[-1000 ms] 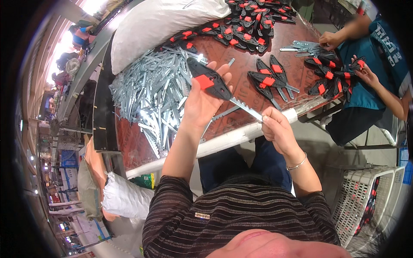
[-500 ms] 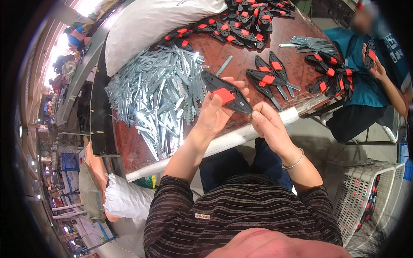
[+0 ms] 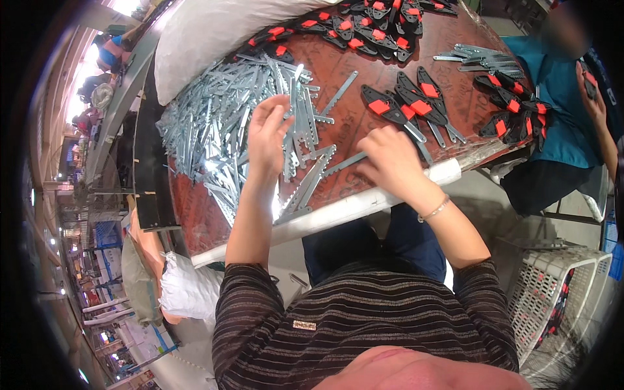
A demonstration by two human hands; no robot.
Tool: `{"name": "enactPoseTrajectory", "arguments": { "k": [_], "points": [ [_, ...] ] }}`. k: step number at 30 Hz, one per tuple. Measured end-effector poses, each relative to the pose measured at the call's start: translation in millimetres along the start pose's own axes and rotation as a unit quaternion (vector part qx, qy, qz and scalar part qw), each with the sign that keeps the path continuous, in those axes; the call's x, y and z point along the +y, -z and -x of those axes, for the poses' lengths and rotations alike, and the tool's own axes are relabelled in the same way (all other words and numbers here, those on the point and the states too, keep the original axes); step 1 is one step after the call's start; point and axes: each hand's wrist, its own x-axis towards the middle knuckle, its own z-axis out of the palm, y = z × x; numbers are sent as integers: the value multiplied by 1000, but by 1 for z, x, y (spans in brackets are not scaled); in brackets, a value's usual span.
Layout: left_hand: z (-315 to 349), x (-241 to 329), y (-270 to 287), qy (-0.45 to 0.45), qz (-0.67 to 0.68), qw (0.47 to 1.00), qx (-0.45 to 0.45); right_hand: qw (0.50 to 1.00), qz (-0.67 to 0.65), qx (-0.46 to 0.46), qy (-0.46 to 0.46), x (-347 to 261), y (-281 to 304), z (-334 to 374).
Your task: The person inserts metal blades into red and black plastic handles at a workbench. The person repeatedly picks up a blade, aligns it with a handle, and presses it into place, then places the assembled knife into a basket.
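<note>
At the left of the brown table (image 3: 338, 123) lies a heap of silvery toothed metal bars (image 3: 214, 123). Over its near edge the left hand (image 3: 268, 133) reaches, fingers curled around a few bars and lifting their ends. Just right of it, the right hand (image 3: 390, 162) rests on the tabletop, fingers pressed onto one loose bar (image 3: 344, 162). Beyond sit black clamp handles with red triggers (image 3: 406, 107). Farther right a co-worker's teal sleeve (image 3: 552, 84) shows.
</note>
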Motion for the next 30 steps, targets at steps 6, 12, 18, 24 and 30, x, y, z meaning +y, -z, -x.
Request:
{"name": "enactPoseTrajectory", "arguments": {
  "k": [6, 12, 18, 24, 30],
  "points": [
    [-47, -16, -23, -10, -138, 984, -113, 993, 34, -103, 55, 4, -18, -5],
    [-140, -71, -41, -79, -283, 949, -111, 993, 80, -50, 76, -1, -17, 15],
    [-215, -91, -87, -184, -541, 820, -23, 992, -67, 101, 42, 6, -13, 27],
    [-215, -84, -109, -190, -636, 748, 10, 972, -132, 194, -5, 14, -12, 30],
    [-200, -71, -71, -195, -599, 776, -36, 970, -150, 187, -31, 15, -11, 29]
  ]
}}
